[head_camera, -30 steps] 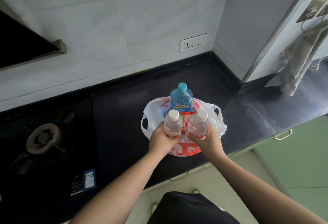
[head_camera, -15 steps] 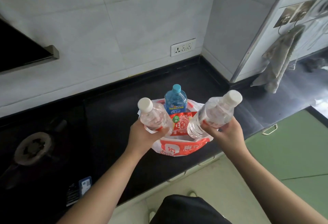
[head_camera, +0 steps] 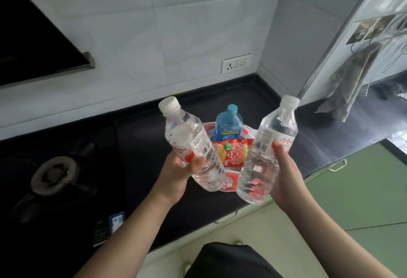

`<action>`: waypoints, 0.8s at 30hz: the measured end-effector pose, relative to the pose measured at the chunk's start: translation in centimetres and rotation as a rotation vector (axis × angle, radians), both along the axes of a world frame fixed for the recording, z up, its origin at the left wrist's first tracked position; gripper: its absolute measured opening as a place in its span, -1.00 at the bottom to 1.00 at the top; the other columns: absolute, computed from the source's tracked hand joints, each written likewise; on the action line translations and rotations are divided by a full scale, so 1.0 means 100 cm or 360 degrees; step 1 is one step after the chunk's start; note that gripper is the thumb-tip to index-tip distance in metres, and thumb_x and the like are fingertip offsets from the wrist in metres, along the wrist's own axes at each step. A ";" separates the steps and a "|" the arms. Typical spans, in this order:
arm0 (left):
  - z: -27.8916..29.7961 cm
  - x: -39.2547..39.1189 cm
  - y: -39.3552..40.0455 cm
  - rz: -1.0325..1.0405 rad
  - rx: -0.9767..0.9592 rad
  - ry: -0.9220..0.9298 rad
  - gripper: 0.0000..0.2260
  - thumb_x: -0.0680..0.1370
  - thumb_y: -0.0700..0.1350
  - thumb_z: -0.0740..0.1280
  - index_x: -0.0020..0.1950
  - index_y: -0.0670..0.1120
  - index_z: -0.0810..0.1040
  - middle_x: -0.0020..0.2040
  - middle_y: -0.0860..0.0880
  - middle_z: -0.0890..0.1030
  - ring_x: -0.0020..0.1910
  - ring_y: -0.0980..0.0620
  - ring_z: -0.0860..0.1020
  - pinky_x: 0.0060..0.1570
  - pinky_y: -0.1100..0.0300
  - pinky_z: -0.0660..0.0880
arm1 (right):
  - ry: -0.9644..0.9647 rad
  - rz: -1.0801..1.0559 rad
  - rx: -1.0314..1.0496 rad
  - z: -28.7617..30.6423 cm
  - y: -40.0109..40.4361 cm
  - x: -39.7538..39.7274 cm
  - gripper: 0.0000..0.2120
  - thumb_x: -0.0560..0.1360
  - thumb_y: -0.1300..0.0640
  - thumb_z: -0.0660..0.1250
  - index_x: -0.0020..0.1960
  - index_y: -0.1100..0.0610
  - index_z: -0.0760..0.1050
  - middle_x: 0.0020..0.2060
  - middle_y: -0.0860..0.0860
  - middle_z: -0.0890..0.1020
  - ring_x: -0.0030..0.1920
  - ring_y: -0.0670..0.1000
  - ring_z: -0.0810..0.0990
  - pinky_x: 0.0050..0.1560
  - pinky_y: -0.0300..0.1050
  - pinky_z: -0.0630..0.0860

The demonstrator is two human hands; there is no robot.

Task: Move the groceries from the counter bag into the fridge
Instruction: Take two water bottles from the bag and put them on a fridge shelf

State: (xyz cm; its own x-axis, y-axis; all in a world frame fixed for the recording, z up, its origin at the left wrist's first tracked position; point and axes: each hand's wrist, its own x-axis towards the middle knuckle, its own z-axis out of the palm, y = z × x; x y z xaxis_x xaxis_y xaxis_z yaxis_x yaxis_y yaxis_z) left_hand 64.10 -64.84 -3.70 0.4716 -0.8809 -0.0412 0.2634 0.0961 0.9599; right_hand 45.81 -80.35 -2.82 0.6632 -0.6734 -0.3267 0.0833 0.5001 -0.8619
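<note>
— What is the person holding right now?

— Two clear water bottles, one in each fist, both lifted above the bag (head_camera: pixel 229 180) at the centre of the frame. The left hand (head_camera: pixel 179 173) is wrapping its fingers fully around the left bottle (head_camera: pixel 189 145) at the label band, with the cap tilting toward the upper left. The right hand (head_camera: pixel 284 176) is cupping the right bottle (head_camera: pixel 266 152) from beneath and the side, thumb pressing on the red label, cap leaning to the upper right.

— Are they going to be awkward to carry?

— I'd guess they're full, so fairly heavy, and the thin plastic looks like it would give under a squeeze. Smooth walls too; gripping at the label, as both hands are doing, seems the safest place.

— What's remaining in the bag?

— A blue-capped bottle (head_camera: pixel 229 123) is standing upright at the back, and a red snack packet (head_camera: pixel 231 153) is lying in front of it. The bag itself looks soft and floppy.

— And the room?

— The bag is sitting on a glossy black counter (head_camera: pixel 143 136). A gas burner (head_camera: pixel 54 175) is at the lower left, a wall socket (head_camera: pixel 236 63) on pale tiles above, and a grey towel (head_camera: pixel 350 84) is hanging at the right. No fridge is showing in this view.
</note>
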 end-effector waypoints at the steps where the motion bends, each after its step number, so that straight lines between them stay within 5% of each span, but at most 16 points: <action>1: 0.000 -0.001 0.003 -0.0015 0.0002 0.0042 -0.19 0.33 0.15 0.55 0.46 -0.11 0.33 0.34 -0.16 0.53 0.33 -0.16 0.49 0.26 -0.04 0.47 | -0.0014 0.0038 0.0050 -0.001 0.004 0.002 -0.08 0.17 -0.37 0.50 0.37 0.08 0.38 0.23 0.13 0.59 0.19 0.23 0.59 0.18 0.29 0.50; 6: 0.000 -0.005 0.025 -0.0040 -0.0046 0.0290 -0.18 0.29 0.17 0.56 0.44 -0.09 0.36 0.30 -0.18 0.56 0.29 -0.19 0.52 0.15 0.04 0.52 | -0.0131 0.0179 0.0253 -0.009 0.026 0.010 -0.09 0.23 -0.40 0.43 0.43 0.05 0.33 0.34 0.21 0.49 0.30 0.33 0.47 0.34 0.40 0.28; 10: -0.004 -0.003 0.041 0.0018 -0.0002 0.0405 -0.16 0.26 0.23 0.55 0.42 -0.07 0.37 0.25 -0.15 0.60 0.25 -0.18 0.55 0.13 0.01 0.53 | -0.0200 0.0345 0.0262 -0.012 0.048 0.012 -0.05 0.19 -0.28 0.55 0.42 0.11 0.32 0.31 0.22 0.51 0.28 0.30 0.50 0.29 0.29 0.41; 14: -0.007 0.000 0.056 0.0072 0.0038 0.0470 -0.07 0.19 0.29 0.57 0.43 -0.10 0.35 0.22 -0.19 0.60 0.22 -0.20 0.57 0.15 -0.05 0.53 | -0.0017 0.0387 -0.0010 -0.002 0.064 0.015 -0.09 0.12 -0.16 0.63 0.31 0.26 0.41 0.11 0.27 0.60 0.10 0.28 0.61 0.08 0.14 0.57; 17: -0.004 -0.001 0.068 0.0100 0.0060 0.0478 -0.08 0.15 0.29 0.58 0.39 -0.06 0.39 0.20 -0.15 0.62 0.20 -0.16 0.59 0.15 -0.04 0.54 | 0.0192 0.0360 -0.0384 0.005 0.073 0.018 -0.20 0.20 -0.18 0.58 0.28 0.19 0.44 0.03 0.16 0.66 0.02 0.18 0.67 0.07 0.16 0.59; 24: 0.001 -0.007 0.095 0.0199 0.0193 -0.0061 -0.36 0.32 -0.06 0.52 0.35 -0.11 0.40 0.13 -0.12 0.62 0.19 -0.11 0.58 0.16 0.02 0.51 | 0.0362 0.0449 -0.0952 0.016 0.067 0.017 -0.38 0.26 -0.16 0.54 0.23 0.04 0.49 0.04 0.00 0.69 0.06 0.02 0.67 0.11 0.12 0.58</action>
State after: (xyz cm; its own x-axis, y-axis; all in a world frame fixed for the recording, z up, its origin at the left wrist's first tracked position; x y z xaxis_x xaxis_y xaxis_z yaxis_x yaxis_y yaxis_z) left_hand 63.45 -55.31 -3.61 0.5802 -0.8051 -0.1234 0.2193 0.0085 0.9756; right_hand 47.54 -73.61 -1.25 0.7983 -0.5930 -0.1048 -0.1951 -0.0900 -0.9766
